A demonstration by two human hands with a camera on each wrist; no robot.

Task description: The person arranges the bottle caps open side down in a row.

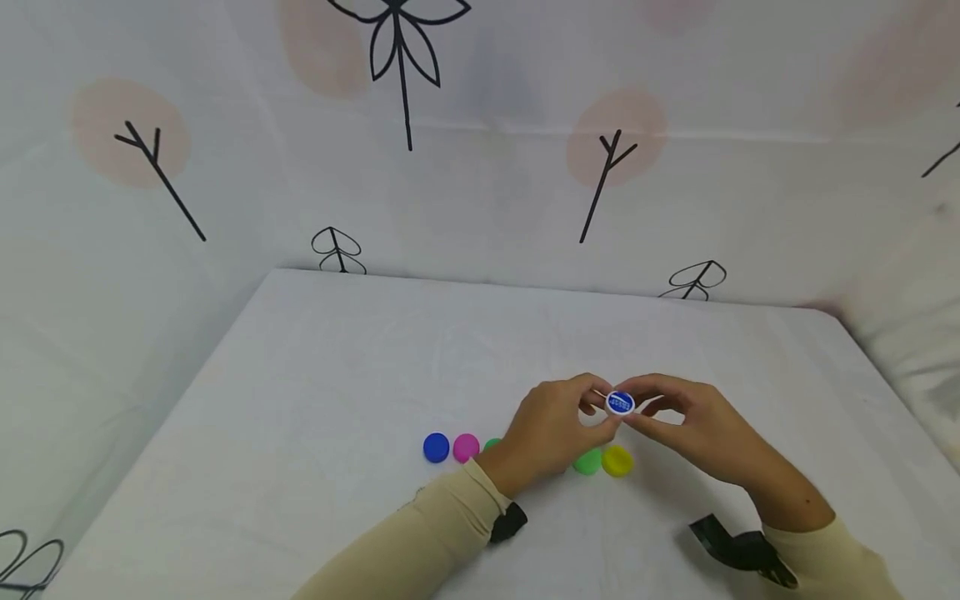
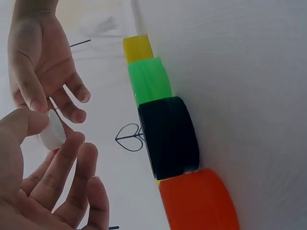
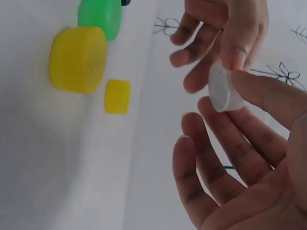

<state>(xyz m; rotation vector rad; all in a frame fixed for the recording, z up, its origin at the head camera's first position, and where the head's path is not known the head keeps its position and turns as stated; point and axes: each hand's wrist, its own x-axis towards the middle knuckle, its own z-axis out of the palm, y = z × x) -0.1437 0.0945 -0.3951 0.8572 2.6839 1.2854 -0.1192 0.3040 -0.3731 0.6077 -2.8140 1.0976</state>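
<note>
A small white bottle cap (image 1: 620, 403) with a blue printed top is held up between both hands above the table. My left hand (image 1: 551, 429) pinches it between thumb and fingers from the left. From the other side my right hand (image 1: 693, 421) grips its edge with thumb and index finger. In the left wrist view the cap (image 2: 53, 132) shows its plain white side, and the right wrist view shows the cap (image 3: 223, 91) between the fingertips of both hands. The other fingers of both hands are loosely bent.
Below the hands lies a row of coloured caps: blue (image 1: 436, 447), pink (image 1: 466, 447), light green (image 1: 588, 462) and yellow (image 1: 617, 461). The left forearm covers part of it. Black (image 2: 169, 138) and orange (image 2: 199, 201) caps appear in the left wrist view. A patterned cloth (image 1: 487, 192) hangs behind the white table (image 1: 337, 350).
</note>
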